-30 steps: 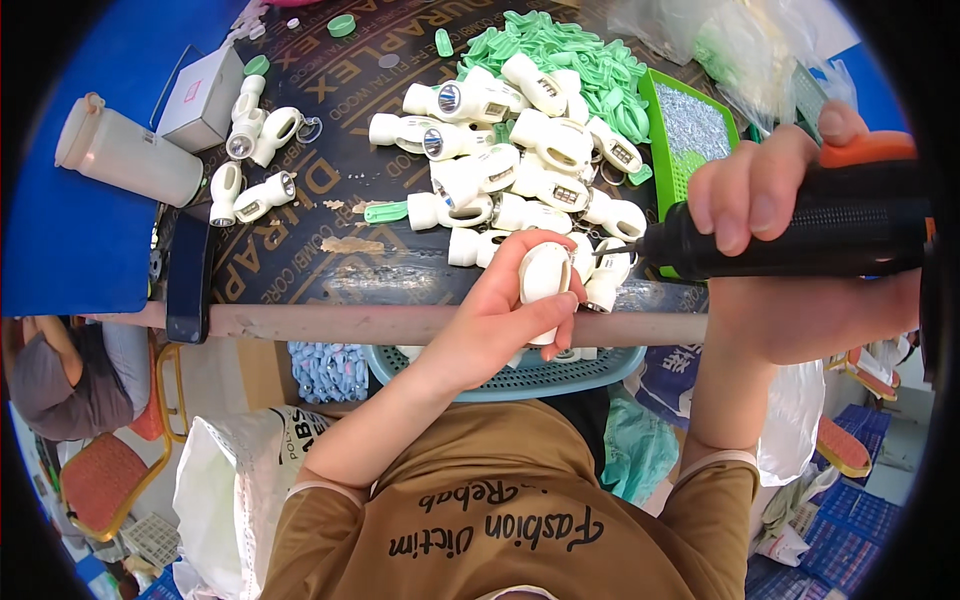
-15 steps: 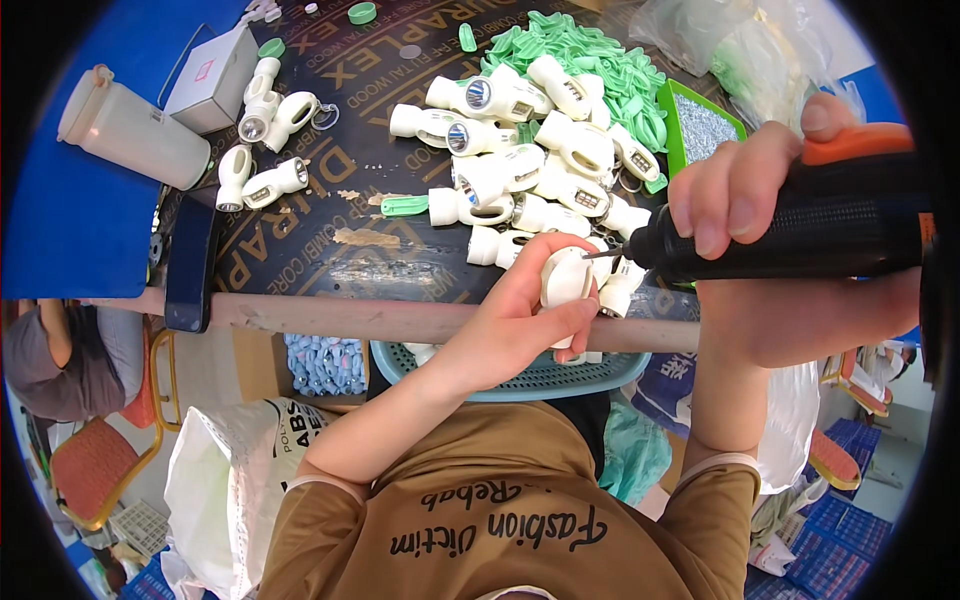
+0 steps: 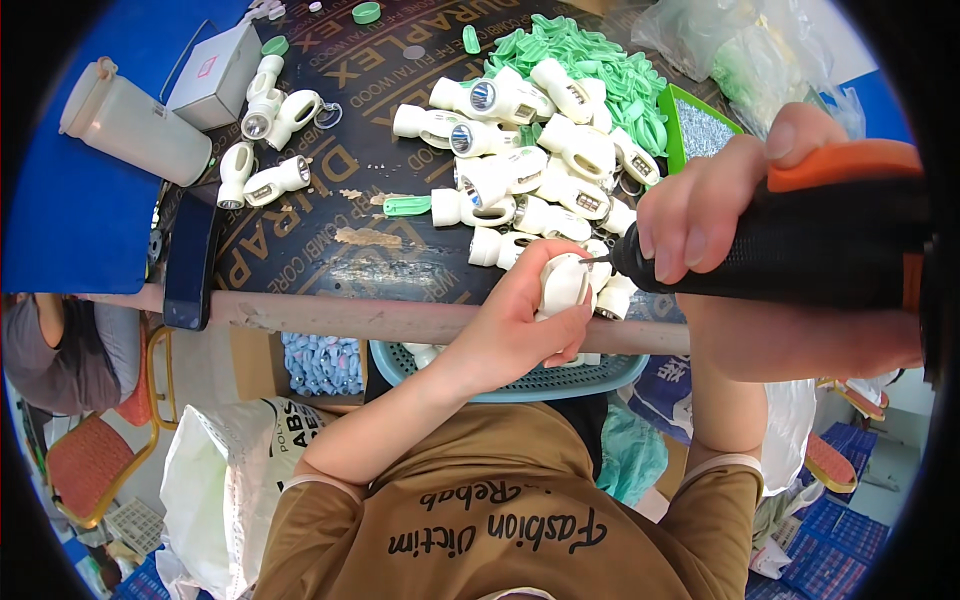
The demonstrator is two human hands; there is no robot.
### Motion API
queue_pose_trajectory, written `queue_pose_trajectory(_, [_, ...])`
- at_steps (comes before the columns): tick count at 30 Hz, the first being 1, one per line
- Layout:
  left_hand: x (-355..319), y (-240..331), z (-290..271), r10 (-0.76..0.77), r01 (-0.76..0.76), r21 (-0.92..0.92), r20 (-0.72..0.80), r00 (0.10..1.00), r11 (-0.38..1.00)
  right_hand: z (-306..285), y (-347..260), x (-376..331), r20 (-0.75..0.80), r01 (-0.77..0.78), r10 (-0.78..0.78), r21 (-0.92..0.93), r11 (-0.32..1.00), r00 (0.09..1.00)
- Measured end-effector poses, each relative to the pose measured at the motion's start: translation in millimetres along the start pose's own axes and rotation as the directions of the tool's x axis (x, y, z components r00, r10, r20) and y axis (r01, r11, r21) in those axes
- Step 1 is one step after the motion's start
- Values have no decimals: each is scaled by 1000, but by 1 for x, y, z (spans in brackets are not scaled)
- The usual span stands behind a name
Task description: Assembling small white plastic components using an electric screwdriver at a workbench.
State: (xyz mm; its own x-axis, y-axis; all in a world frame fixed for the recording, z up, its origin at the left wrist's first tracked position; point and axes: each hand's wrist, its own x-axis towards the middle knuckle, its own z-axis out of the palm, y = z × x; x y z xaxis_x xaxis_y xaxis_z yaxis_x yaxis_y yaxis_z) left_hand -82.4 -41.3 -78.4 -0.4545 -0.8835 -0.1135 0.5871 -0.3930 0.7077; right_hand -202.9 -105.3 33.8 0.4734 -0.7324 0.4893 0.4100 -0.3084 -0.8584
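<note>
A white plastic flashlight body [image 3: 563,284] is gripped in my left hand [image 3: 522,322], just over the table's near edge. My right hand [image 3: 715,215] is wrapped round a black and orange power screwdriver [image 3: 800,240], held level. Its thin bit points left and meets the upper part of the flashlight; whether a screw sits at the tip is too small to tell. Right behind my left hand lies a heap of white flashlights [image 3: 575,150], some with silvery lenses showing. Green plastic pieces [image 3: 590,65] are piled behind the heap, and one green strip [image 3: 407,206] lies to its left.
A green tray [image 3: 672,130] of small metal screws stands at the right, near clear plastic bags [image 3: 740,45]. At the left are several more flashlights [image 3: 278,182], a white bottle [image 3: 135,125], a white box [image 3: 213,75] and a phone [image 3: 190,260]. A teal basket [image 3: 480,388] sits below the table edge.
The screwdriver and my right hand have shifted slightly left and down, closer to the flashlight. My left hand has stayed nearly where it was, still holding the flashlight.
</note>
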Motion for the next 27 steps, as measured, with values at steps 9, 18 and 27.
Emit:
queue_pose_trajectory(9, [0, -4, -3, -35, 36, -71, 15, 999, 997, 2, 1, -4, 48, -31, 32, -24, 999, 998])
queue_pose_trajectory(18, [-3, 0, -3, -69, 69, -144, 10, 998, 987, 11, 0, -9, 25, -57, 59, -57, 997, 998])
queue_pose_trajectory(27, [-1, -6, -4, -10, 11, -49, 4, 1000, 999, 1, 16, -23, -19, 133, -135, -81, 988, 991])
